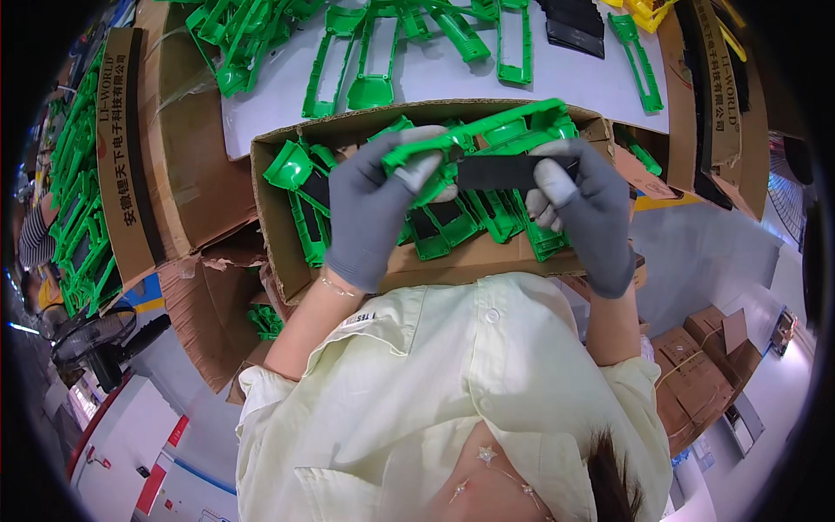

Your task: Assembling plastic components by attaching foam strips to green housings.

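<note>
Both gloved hands are raised over the open cardboard box [278,252]: left hand [372,204] pinching a green plastic frame [474,135], right hand [584,213] pinching a black strip [504,171] against it. The strip looks only part-seated. The box holds fitted frames, while many bare frames [383,52] wait on the far table [574,78].

This is a factory assembly floor, a hand-work station for moulded plastic parts. Identical green plastic frames [374,52] lie spread in rows across the pale counter [574,78], and more fill an open cardboard carton [278,235] at its near edge. Another carton [130,174] packed with the same green pieces stands off the counter's left edge, and flat brown shipping boxes [696,374] are stacked on the grey floor to the right. A black floor fan [96,335] sits at the left, and the worker wears grey work gloves [370,209].
</note>
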Motion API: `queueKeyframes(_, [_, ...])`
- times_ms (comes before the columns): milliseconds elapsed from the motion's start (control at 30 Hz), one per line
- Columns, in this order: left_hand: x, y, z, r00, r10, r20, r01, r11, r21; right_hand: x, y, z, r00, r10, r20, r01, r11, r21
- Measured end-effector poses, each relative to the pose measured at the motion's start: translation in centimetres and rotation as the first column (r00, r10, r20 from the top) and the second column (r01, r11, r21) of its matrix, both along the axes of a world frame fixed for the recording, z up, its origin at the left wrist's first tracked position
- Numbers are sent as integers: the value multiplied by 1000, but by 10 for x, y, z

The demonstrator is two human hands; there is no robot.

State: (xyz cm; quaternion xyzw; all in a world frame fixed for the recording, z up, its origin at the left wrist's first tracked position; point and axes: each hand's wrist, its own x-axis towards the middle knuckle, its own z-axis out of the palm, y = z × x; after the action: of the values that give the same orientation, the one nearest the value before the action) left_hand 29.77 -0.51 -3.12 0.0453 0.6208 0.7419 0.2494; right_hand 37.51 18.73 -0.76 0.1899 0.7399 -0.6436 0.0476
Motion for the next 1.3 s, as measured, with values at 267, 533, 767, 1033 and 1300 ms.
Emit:
queueKeyframes(267, [-6,-7,-4,934,-108,342,11,961,275,-17,9,18,999,43,17,-44,999,22])
queueKeyframes(533, [-4,-6,0,921,-119,370,49,980,193,-23,6,18,995,84,61,-94,978,186])
queueKeyframes(767, [-5,1,0,924,-76,374,41,994,101,-23,0,-4,977,184,-107,-112,873,476])
queueKeyframes(1033, [-5,-14,3,949,-233,211,244,969,-28,0,3,-12,968,7,-251,154,772,616])
queueKeyframes(1300, [-3,2,-3,884,-396,250,435,892,-125,56,0,-34,991,-18,135,-27,947,319])
